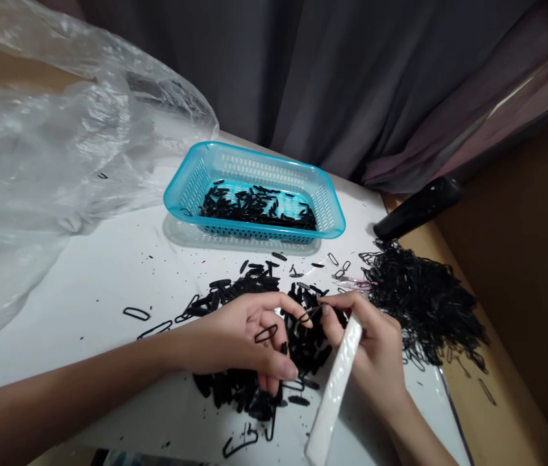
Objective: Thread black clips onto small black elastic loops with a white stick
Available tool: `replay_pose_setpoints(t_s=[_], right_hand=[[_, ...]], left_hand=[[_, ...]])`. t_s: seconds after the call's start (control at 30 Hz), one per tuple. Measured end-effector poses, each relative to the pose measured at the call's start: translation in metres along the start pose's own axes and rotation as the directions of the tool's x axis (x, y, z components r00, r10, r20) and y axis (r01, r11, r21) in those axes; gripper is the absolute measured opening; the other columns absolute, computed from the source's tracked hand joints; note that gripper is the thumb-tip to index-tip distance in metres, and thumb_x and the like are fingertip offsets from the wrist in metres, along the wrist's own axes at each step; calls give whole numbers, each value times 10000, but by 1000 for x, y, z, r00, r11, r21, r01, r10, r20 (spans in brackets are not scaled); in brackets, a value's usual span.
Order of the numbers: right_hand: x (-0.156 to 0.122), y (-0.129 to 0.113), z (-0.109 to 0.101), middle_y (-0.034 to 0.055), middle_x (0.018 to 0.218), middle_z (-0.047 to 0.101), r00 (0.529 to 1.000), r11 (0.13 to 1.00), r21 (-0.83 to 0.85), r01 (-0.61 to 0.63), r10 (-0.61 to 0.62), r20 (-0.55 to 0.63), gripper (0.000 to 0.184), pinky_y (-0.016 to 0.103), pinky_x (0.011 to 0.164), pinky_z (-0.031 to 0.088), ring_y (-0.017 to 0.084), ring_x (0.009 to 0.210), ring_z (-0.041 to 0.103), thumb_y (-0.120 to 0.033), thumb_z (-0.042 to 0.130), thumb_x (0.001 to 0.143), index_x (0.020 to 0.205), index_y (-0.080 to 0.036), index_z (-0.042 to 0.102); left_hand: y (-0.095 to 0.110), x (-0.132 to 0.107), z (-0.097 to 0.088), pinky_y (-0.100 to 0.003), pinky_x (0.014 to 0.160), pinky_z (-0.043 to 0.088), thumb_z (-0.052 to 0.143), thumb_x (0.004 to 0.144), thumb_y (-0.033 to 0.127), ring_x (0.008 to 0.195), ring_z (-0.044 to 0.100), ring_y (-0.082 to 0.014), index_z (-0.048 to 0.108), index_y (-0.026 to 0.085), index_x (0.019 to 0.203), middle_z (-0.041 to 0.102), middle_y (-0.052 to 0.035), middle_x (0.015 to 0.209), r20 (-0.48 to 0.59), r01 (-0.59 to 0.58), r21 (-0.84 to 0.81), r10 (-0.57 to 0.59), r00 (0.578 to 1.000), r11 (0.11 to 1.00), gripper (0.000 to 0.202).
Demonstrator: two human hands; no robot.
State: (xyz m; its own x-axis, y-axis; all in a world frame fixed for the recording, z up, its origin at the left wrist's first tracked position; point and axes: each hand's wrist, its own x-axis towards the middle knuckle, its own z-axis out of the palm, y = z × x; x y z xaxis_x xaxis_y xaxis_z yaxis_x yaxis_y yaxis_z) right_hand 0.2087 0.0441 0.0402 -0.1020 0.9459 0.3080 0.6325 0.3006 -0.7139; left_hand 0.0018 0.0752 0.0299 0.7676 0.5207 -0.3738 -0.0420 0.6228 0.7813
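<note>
My left hand (254, 333) is over a pile of black pieces (249, 388), its fingers curled around small black parts. A thin black oval loop (266, 334) lies across those fingers. The index fingertip touches another dark loop (307, 316) that reaches to my right hand (368, 336). There, thumb and index finger pinch close to that loop. A long white handle-like strip (335, 395) passes through the right hand and slants down toward the table's near edge; its working end, if any, cannot be made out.
Behind the hands stands a blue perforated basket (254, 231) holding black pieces. At right lies a heap of thin black loops (429, 304), beside a black cylinder (417, 207). Clear plastic sheeting (84, 142) covers the left side. Loose loops and crumbs dot the white table (109, 272).
</note>
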Motion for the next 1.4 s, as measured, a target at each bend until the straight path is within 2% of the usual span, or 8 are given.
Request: replay_pose_setpoints(t_s=[0.13, 0.27, 0.37, 0.57, 0.77, 0.9, 1.23, 1.4], right_hand=[[5, -1, -3, -14, 689, 692, 980, 968, 180, -175, 154, 126, 82, 248, 558, 455, 138, 592, 607, -221, 622, 871, 867, -220, 704], [10, 2, -4, -1, 728, 739, 887, 824, 377, -422, 291, 358, 84, 230, 583, 472, 129, 637, 635, -294, 681, 869, 861, -228, 732], [12, 5, -4, -4, 802, 760, 817, 732, 424, -533, 315, 483, 139, 220, 654, 489, 115, 698, 659, -307, 749, 833, 962, -255, 751], [12, 10, -3, -2, 821, 783, 791, 670, 451, -589, 364, 492, 141, 206, 668, 496, 106, 710, 677, -303, 802, 787, 913, -259, 759], [11, 8, 0, 8, 784, 784, 833, 725, 438, -531, 354, 424, 81, 211, 663, 508, 114, 701, 683, -304, 772, 812, 861, -240, 758], [9, 5, 2, 3, 744, 766, 894, 835, 369, -408, 282, 350, 48, 213, 599, 502, 120, 655, 659, -278, 743, 820, 818, -234, 762], [1, 3, 8, -22, 809, 748, 958, 932, 315, -176, 89, 272, 122, 227, 651, 493, 123, 713, 658, -193, 678, 862, 909, -269, 761], [-1, -1, 9, -30, 709, 649, 982, 971, 231, -63, 20, 186, 91, 244, 612, 435, 120, 644, 584, -161, 644, 867, 833, -219, 705]], left_hand=[[2, -2, 1, -165, 472, 515, 832, 674, 175, 560, 676, -108, 549, 232, 1096, 586, 102, 697, -64, -5, 68, 10, 998, 998, 511], [-2, 3, -4, -156, 457, 501, 733, 812, 290, 619, 649, -103, 586, 185, 973, 601, 48, 753, -139, -177, 169, 201, 970, 970, 242], [-4, 7, -8, -171, 450, 502, 656, 880, 368, 622, 627, -115, 577, 172, 867, 617, 15, 725, -149, -301, 176, 327, 933, 937, 212], [-1, 7, -12, -183, 496, 471, 619, 901, 379, 548, 542, -77, 563, 174, 809, 566, 34, 695, -252, -367, 196, 409, 877, 909, 231], [-6, 6, -11, -187, 622, 482, 726, 796, 258, 714, 577, -72, 515, 165, 716, 628, -4, 992, -296, -414, 274, 485, 822, 868, 244], [-7, 9, -6, -224, 658, 515, 773, 739, 232, 729, 630, -102, 492, 175, 704, 713, -24, 919, -339, -338, 232, 402, 851, 912, 289], [-7, 7, -4, -207, 561, 518, 766, 726, 207, 624, 619, -86, 361, 204, 674, 746, 5, 835, -383, -363, 215, 420, 823, 907, 407], [-8, 6, 0, -199, 499, 380, 754, 732, 230, 524, 488, -60, 332, 213, 687, 717, 25, 797, -381, -285, 365, 421, 823, 886, 424]])
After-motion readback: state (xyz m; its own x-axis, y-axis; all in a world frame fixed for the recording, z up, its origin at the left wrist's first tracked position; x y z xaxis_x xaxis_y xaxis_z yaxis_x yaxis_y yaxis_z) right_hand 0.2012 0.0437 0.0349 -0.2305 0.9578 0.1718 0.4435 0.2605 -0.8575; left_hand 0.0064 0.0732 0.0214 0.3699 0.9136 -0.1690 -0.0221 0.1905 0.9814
